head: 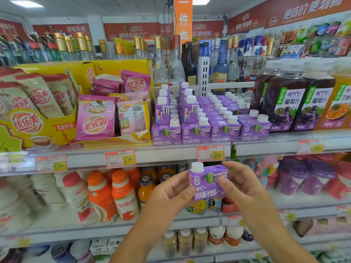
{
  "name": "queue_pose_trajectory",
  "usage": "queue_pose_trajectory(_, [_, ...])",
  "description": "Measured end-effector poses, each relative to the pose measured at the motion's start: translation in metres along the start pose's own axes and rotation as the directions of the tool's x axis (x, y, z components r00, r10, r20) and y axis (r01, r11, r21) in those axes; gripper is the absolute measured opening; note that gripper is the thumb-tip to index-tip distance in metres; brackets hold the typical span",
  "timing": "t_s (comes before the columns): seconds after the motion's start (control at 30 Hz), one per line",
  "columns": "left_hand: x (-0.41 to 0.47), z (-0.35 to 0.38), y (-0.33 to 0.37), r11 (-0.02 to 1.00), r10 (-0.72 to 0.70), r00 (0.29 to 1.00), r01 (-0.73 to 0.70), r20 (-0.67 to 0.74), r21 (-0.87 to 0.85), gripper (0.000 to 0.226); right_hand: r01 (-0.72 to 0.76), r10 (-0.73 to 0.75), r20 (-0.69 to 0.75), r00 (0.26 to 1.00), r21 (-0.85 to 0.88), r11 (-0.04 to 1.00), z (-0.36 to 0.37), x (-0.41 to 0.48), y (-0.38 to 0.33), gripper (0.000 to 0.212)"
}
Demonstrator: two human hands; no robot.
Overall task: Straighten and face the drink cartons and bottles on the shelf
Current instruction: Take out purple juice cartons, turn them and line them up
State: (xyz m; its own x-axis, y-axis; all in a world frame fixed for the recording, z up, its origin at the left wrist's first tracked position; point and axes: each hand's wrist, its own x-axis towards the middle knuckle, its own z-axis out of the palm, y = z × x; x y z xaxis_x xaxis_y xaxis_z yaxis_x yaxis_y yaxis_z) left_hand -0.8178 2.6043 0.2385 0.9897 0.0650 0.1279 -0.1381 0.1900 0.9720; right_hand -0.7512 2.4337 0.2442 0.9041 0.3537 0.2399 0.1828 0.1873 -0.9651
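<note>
The person held one purple juice carton (208,182) in front of the shelving, just below the shelf lip (171,155) w/ its price tags. The label faced the camera and the white cap was up at the left. The left hand (171,192) gripped the carton's left end, thumb across the front face. The right hand (241,183) pinched the right end, thumb on the front and fingers over the top edge. Both hands were closed on it, so neither was free.

The step in hand looked like facing a single carton: it was out of the row, upright, approx. level, front forward (ready to go back in, by the look of it). The carton row (209,130) on the upper shelf stood four across at the front, labels outward, between the pink milk-tea sachets (96,120) and the dark grape juice bottles (290,105). The stacked cartons (163,109) on the left columns showed side panels, not front labels.

The next move probably called for lifting the carton over the shelf lip & setting it in w/ label out, cap in line w/ its neighbours. Exactly where the gap was couldn't be told. The sideways ones likely needed turning after that.
</note>
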Motion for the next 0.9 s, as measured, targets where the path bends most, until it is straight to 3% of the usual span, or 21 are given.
queue_pose_trajectory(0.17, [0.001, 0.006, -0.007, 0.998, 0.046, 0.994, -0.043, -0.096, 0.035, 0.046, 0.079, -0.088, -0.096, 0.991, -0.101, 0.992, 0.003, -0.001, 0.012, 0.029])
queue_pose_trajectory(0.23, [0.001, 0.009, -0.008, 0.995, 0.086, 0.986, -0.077, -0.145, 0.069, 0.042, 0.083, -0.097, -0.087, 0.992, -0.147, 0.986, 0.007, -0.006, 0.014, 0.039])
queue_pose_trajectory(0.37, [0.0, 0.013, -0.007, 0.989, 0.119, 0.975, -0.099, -0.189, 0.112, 0.035, 0.054, -0.055, 0.002, 0.999, -0.081, 0.995, 0.015, -0.012, 0.015, 0.07])
queue_pose_trajectory(0.47, [-0.001, 0.014, -0.002, 0.985, 0.116, 0.978, -0.092, -0.172, 0.143, 0.034, 0.009, -0.008, 0.03, 1.0, -0.036, 0.999, 0.011, -0.012, 0.005, 0.065])
queue_pose_trajectory(0.57, [0.005, 0.009, -0.001, 0.976, 0.134, 0.977, -0.101, -0.163, 0.195, 0.038, -0.066, 0.051, 0.144, 0.988, 0.102, 0.993, 0.007, -0.015, -0.005, 0.044])
queue_pose_trajectory(0.63, [0.01, 0.007, -0.001, 0.987, 0.073, 0.99, -0.055, -0.119, 0.153, 0.064, -0.135, 0.084, 0.217, 0.973, 0.229, 0.964, 0.006, -0.015, -0.005, 0.052])
queue_pose_trajectory(0.7, [0.011, 0.007, 0.002, 0.993, 0.01, 0.999, -0.006, -0.033, 0.121, 0.064, -0.161, 0.1, 0.216, 0.971, 0.285, 0.945, 0.004, -0.014, -0.003, 0.061])
queue_pose_trajectory(0.8, [0.012, 0.012, 0.004, 0.984, 0.055, 0.996, -0.042, -0.07, 0.171, 0.049, -0.073, 0.063, 0.091, 0.994, 0.12, 0.99, -0.004, -0.013, -0.009, 0.023])
queue_pose_trajectory(0.9, [0.014, 0.02, 0.001, 0.956, 0.139, 0.973, -0.083, -0.185, 0.282, 0.05, 0.01, -0.007, 0.06, 0.998, -0.045, 0.999, -0.014, -0.01, -0.021, 0.028])
